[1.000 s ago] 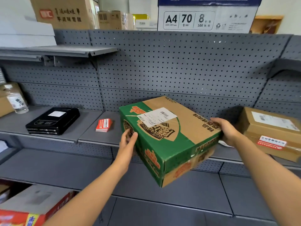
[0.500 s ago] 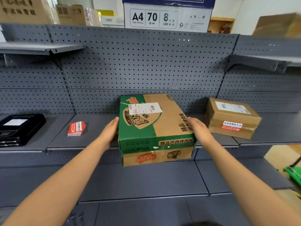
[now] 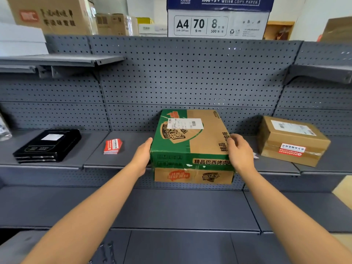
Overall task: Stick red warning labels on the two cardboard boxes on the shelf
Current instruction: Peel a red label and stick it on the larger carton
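Shelf (image 3: 133, 149) box (image 3: 192, 145): left grip (image 3: 142, 157), right grip (image 3: 240, 151)

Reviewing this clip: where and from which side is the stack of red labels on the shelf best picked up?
Probably pinch the stack of red labels by its left and right edges, coming down from above and the front. It lies flat on the shelf with bare space on all sides, left of the green box, so the left hand is nearer.
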`<state>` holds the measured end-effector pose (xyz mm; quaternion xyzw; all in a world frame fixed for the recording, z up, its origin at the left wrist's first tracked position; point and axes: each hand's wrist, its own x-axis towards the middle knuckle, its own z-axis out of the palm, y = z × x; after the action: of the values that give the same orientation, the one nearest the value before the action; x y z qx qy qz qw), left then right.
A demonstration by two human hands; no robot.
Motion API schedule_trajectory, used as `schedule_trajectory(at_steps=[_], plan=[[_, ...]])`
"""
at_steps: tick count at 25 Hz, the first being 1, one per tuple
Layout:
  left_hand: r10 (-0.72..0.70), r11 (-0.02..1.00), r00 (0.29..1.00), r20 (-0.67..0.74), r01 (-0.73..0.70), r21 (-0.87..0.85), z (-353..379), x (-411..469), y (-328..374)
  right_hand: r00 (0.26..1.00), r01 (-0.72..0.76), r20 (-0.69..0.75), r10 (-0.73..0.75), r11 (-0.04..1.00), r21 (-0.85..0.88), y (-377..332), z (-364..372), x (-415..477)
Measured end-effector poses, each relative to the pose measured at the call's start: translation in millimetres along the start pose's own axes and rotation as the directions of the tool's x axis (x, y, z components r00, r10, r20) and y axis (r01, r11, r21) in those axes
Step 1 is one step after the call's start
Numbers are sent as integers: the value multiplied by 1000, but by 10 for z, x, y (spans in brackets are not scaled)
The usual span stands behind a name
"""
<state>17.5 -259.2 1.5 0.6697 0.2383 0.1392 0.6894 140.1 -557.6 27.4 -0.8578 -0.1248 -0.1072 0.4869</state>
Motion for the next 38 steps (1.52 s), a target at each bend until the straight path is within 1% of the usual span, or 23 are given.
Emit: schedule_trajectory(at_steps=[2,3,5,7,8,11,15,17,18,21,24,25,28,32,34,38], plan=[[22,998,1000,-12,-22,60,-61,13,23,995,94,-21,-102,968,-233,-10,-87,38],[31,996,999,-17,-30,78,-122,19,39,986,151,-19,-165,937,-316,-57,-107,58],[41,996,998,-51,-36,79,-273,7,129,954,278,13,-299,872,-403,-264,-69,122],[63,993,995,-75,-55,103,-458,0,211,913,393,77,-400,816,-424,-526,65,148],[76,992,993,-90,-65,113,-555,10,250,900,429,120,-419,800,-421,-665,162,143],[110,983,983,-150,-85,161,-841,66,310,877,474,285,-386,789,-390,-1062,493,78],[182,936,965,-190,-110,334,-1288,232,286,800,569,423,-426,761,-311,-1565,1045,-30],[234,876,953,-191,-121,466,-1492,333,260,774,590,470,-425,755,-288,-1778,1296,-70],[258,829,950,-178,-123,545,-1592,382,232,761,596,492,-423,755,-274,-1855,1411,-97],[293,653,951,-100,-123,748,-1835,590,117,727,612,566,-388,739,-280,-1974,1729,-164],[252,457,968,-3,-116,882,-1948,807,-19,705,615,621,-343,731,-294,-1998,1945,-218],[226,403,974,17,-109,909,-1971,884,-75,700,617,632,-333,728,-300,-1997,1994,-233],[148,298,988,39,-82,951,-2007,988,-222,691,619,654,-308,718,-317,-1953,2086,-267],[232,153,970,76,-113,982,-1991,1015,-291,694,631,644,-323,704,-327,-1867,2107,-275],[249,137,965,77,-114,984,-1973,1031,-283,696,631,629,-346,713,-306,-1856,2094,-269],[189,97,978,88,-108,989,-1939,1007,-190,694,651,585,-419,712,-263,-1852,2069,-296]])
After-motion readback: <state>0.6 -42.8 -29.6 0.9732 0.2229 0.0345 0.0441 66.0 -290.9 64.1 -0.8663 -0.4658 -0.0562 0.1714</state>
